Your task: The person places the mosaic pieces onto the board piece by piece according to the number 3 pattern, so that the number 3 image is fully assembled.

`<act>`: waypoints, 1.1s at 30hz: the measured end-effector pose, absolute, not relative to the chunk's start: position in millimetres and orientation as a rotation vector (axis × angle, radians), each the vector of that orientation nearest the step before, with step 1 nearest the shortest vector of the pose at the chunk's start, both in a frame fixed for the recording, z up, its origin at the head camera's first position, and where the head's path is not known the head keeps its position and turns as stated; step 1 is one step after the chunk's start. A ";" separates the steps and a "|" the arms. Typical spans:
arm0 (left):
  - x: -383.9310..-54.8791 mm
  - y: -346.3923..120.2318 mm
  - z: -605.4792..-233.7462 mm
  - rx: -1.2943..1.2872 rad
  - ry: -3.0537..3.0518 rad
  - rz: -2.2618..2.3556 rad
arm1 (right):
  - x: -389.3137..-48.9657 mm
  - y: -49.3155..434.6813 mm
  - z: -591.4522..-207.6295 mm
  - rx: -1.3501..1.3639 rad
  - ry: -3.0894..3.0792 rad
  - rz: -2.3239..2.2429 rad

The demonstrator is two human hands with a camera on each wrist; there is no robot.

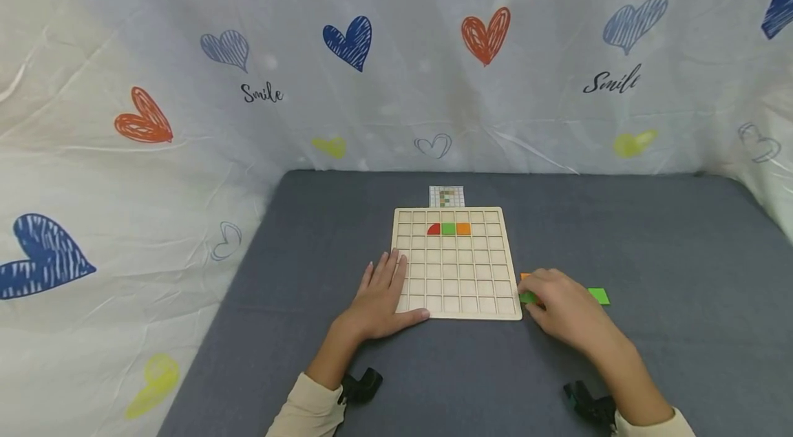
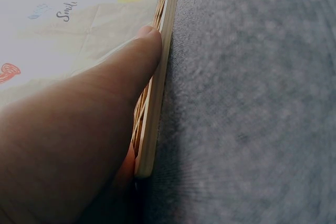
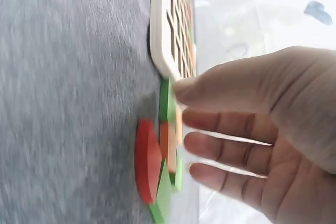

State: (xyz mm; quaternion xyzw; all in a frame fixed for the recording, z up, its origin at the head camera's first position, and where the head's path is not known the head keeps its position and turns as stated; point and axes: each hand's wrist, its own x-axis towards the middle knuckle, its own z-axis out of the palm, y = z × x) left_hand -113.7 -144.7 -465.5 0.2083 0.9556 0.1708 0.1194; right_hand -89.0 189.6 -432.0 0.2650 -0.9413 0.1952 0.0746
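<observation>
A pale wooden grid board (image 1: 466, 271) lies on the grey cloth. In its second row sit a red rounded tile (image 1: 434, 229), a green tile (image 1: 449, 228) and an orange tile (image 1: 463, 228), side by side. My left hand (image 1: 379, 303) rests on the board's lower left corner, fingers straight, thumb along the near edge. Beyond the right edge, my right hand (image 1: 568, 306) hovers over loose tiles with slightly bent fingers. The right wrist view shows its thumb and fingertips apart, close above a green tile (image 3: 167, 100). Orange (image 3: 168, 140) and red (image 3: 148, 161) tiles lie nearby.
A small printed grid card (image 1: 447, 196) lies at the board's far edge. Another green tile (image 1: 599, 296) shows right of my right hand. A white curtain (image 1: 409, 100) with printed hearts hangs behind the grey-covered table (image 1: 650, 237). Each wrist wears a black camera mount.
</observation>
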 end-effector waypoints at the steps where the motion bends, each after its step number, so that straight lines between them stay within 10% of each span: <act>1: -113.3 -144.1 -464.1 0.607 2.794 0.488 | -89.8 192.4 -432.1 0.781 -2.845 0.583; 33: -113.7 -145.3 -470.2 0.612 2.807 0.511 | -97.3 202.0 -438.2 0.651 -2.948 0.606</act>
